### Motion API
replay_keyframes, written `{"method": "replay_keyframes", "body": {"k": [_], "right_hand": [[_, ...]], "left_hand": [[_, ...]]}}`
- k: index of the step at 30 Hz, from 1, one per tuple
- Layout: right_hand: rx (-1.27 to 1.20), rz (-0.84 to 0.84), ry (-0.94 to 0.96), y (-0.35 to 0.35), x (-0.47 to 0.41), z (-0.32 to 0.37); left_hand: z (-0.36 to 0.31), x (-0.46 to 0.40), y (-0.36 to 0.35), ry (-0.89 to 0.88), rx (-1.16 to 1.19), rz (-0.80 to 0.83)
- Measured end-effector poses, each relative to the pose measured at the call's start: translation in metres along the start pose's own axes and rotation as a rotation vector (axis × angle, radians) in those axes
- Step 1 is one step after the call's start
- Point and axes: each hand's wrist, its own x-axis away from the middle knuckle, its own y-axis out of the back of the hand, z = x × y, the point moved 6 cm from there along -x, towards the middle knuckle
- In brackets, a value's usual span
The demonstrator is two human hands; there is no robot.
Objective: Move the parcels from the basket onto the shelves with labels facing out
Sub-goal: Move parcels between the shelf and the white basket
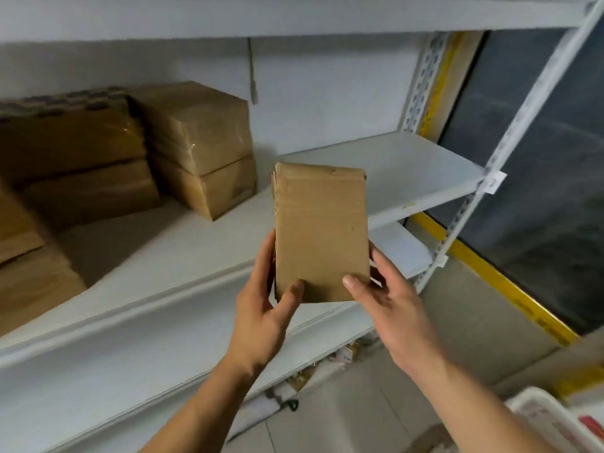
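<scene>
My left hand (261,308) and right hand (389,305) both grasp one brown cardboard parcel (322,233) by its lower end, thumbs pressed on the near face, fingers wrapped behind the side edges. The parcel stands upright in the air, in front of the white shelf (376,168); it does not touch the shelf board. Its near face is plain cardboard, with no label visible on it.

Far left on the same shelf sit stacked cardboard boxes (199,148), two high, with more taped boxes (68,158) beside them further left. The shelf board directly behind the parcel and to its right is bare white. A perforated metal upright (510,132) frames the right end. At the near right corner, the rim of a white basket (542,416) shows below my right forearm; its contents are blurred.
</scene>
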Motion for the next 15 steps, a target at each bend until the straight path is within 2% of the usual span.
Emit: {"method": "replay_keyframes", "body": {"k": [9, 15], "right_hand": [[0.044, -0.444, -0.121, 0.177, 0.105, -0.061], [-0.035, -0.631, -0.177, 0.287, 0.212, -0.111]], "left_hand": [[0.025, 0.023, -0.203, 0.116, 0.075, 0.407], [0.034, 0.089, -0.355, 0.187, 0.043, 0.690]]}}
